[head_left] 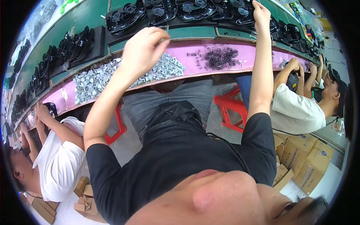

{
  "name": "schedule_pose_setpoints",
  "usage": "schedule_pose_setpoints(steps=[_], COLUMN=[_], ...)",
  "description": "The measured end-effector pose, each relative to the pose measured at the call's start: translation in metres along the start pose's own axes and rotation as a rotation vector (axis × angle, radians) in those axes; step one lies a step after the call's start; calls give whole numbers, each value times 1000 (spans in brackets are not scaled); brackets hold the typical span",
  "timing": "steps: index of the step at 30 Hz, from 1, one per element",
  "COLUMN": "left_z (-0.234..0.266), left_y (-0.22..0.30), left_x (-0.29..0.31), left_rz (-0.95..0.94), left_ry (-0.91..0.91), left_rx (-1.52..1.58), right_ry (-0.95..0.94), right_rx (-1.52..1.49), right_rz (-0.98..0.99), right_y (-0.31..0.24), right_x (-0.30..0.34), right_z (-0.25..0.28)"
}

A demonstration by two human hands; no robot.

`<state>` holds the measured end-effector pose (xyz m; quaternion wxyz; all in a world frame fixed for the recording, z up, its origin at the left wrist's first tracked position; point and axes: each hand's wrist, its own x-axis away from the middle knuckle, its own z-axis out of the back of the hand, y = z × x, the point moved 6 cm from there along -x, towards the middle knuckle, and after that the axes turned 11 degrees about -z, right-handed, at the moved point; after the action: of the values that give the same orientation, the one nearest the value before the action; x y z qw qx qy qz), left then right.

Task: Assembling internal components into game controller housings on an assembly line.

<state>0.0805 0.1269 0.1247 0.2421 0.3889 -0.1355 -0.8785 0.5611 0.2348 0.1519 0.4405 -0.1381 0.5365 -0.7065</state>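
Observation:
My left hand [144, 48] is raised over a heap of small grey plastic parts [99, 82], its fingers curved and the thumb held apart, with nothing visible in it. At the far side, my right hand [261, 17] has its fingers closed at the right edge of a glossy black plastic shell [244, 14]; part of the grip is hidden. More black shells [157, 13] lie in a row to the left of it. Between my arms, a pile of small black springs or clips [219, 58], too fine to tell apart, lies on the pink bench strip [180, 50].
A green conveyor [82, 15] carries black shells on dark trays [98, 41]. Co-workers in white [62, 165] and pale [296, 110] shirts sit on either side. Red stools [230, 108] stand beside my legs. Cardboard boxes [305, 161] are stacked behind at right.

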Motion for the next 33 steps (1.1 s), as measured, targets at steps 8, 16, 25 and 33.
schedule_pose_setpoints(steps=[8,16,25,33], left_z=[-90,-107,-100,-72], left_y=[-4,-22,-23,28], left_x=[-82,-81,-85,-75], left_rz=[-374,-275,-281,-285], left_ry=[235,277,413,583], left_rx=[-377,-520,-446,-179], right_ry=[145,176,90,-70], right_rx=[220,372,488,-182], right_rz=[47,83,130,209], right_y=[46,23,-1,-79], right_x=[-57,-10,28,159], right_z=[18,-5,-15,-11])
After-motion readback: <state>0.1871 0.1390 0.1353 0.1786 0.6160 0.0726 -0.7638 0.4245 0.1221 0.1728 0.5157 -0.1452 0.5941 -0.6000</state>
